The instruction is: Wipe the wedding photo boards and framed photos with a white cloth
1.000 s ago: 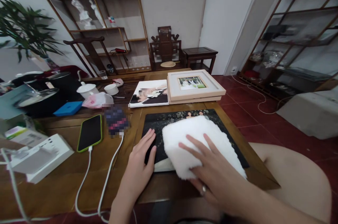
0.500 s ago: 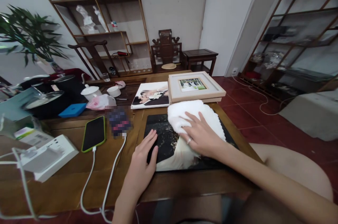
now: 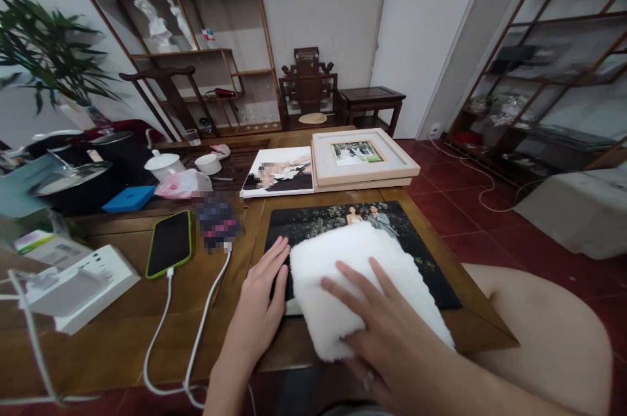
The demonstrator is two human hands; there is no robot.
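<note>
White fluffy cloth drawn back to the near edge of the photo panel

Half a second ago the white fluffy cloth (image 3: pixel 321 315) was bunched at the far right of the photo panel (image 3: pixel 294 226); now it has been pulled nearer, past the panel's near edge. The two printed figures (image 3: pixel 369 215) have thus been uncovered, while most of the pale fabric printed lower down has been hidden. The movement is judged to be one stroke across the surface.

The panel is laid flat on the wooden table (image 3: pixel 108 357). Its left edge is pressed by the left hand (image 3: pixel 259 295), flat and grasping nothing. The cloth is covered by the spread fingers of the right hand (image 3: pixel 386 311); whether it is also pinched cannot be told.

At the left, a black pot (image 3: pixel 81 197) is covered by a lid; its contents cannot be made out. Nor can those of the white teapot (image 3: pixel 164 168), the white cup (image 3: pixel 208 164) or the pink-and-white plastic bag (image 3: pixel 183 184).
</note>
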